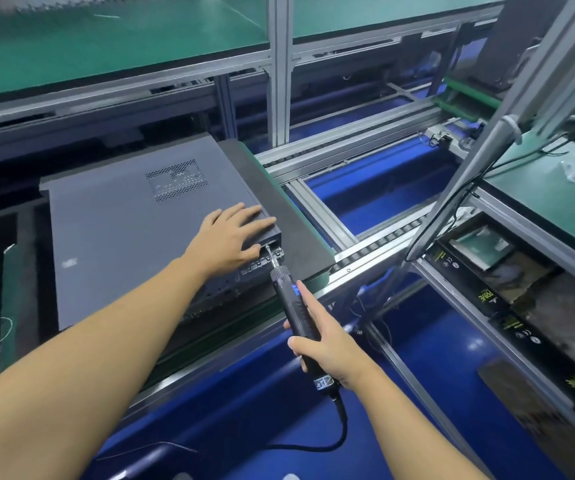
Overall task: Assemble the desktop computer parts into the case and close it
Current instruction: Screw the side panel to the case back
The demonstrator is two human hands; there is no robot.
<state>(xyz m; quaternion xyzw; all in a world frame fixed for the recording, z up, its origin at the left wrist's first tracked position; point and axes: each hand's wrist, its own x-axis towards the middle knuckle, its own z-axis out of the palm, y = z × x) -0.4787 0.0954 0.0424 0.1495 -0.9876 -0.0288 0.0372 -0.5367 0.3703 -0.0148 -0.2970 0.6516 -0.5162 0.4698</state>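
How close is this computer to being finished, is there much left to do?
Nearly finished, it seems. Done: the grey side panel already covers the case, so no parts show. In hand: the left hand presses flat on the panel's corner while the right hand grips an electric screwdriver, its bit at the rear edge. Left: probably seating a screw there and any others, which I cannot see.

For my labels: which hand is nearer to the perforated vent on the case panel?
Left. The left hand rests flat on the panel, right of and below the vent; the right hand grips the electric screwdriver beyond the panel's edge, farther away.
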